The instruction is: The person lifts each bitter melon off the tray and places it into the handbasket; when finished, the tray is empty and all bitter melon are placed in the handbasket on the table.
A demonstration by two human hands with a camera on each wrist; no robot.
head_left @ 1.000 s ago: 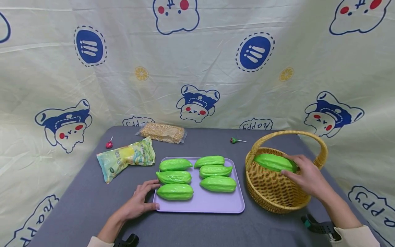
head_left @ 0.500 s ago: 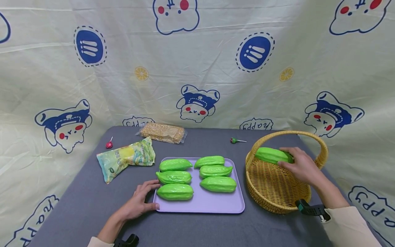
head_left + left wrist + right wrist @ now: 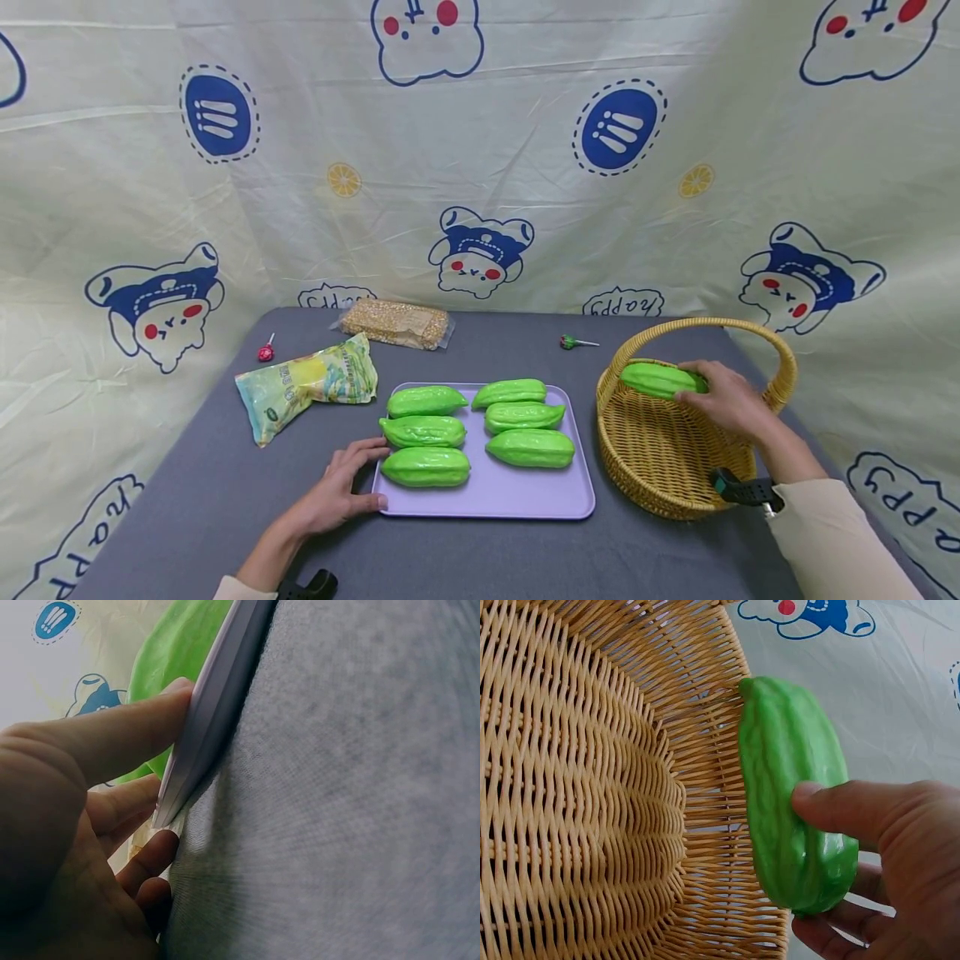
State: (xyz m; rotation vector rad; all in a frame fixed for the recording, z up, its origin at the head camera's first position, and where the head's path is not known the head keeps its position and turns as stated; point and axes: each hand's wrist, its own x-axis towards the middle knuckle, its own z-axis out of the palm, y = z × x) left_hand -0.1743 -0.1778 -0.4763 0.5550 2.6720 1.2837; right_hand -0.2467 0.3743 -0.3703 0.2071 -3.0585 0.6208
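Note:
My right hand (image 3: 723, 396) grips a green bitter melon (image 3: 654, 379), thumb on its ridged side, at the far side of the wicker basket (image 3: 667, 450). In the right wrist view the bitter melon (image 3: 791, 750) shows over the basket's wall (image 3: 712, 787), with the fingers partly behind it. The lilac tray (image 3: 517, 500) bears several more bitter melons (image 3: 426, 467) in two columns. At the tray's left edge rests my left hand (image 3: 333, 492). Its thumb and fingertips touch the rim (image 3: 206, 712), spread along it.
A colourful packet (image 3: 307, 383) and a clear pack of grains (image 3: 393, 322) lie at the back left. A red lollipop (image 3: 266, 351) is near the left edge, a green one (image 3: 567, 342) behind the tray. The basket's tall handle (image 3: 705, 323) arches over its opening.
My right hand has moved slightly left and away from me inside the basket, taking the bitter melon toward the far rim. The left hand and the tray have stayed put.

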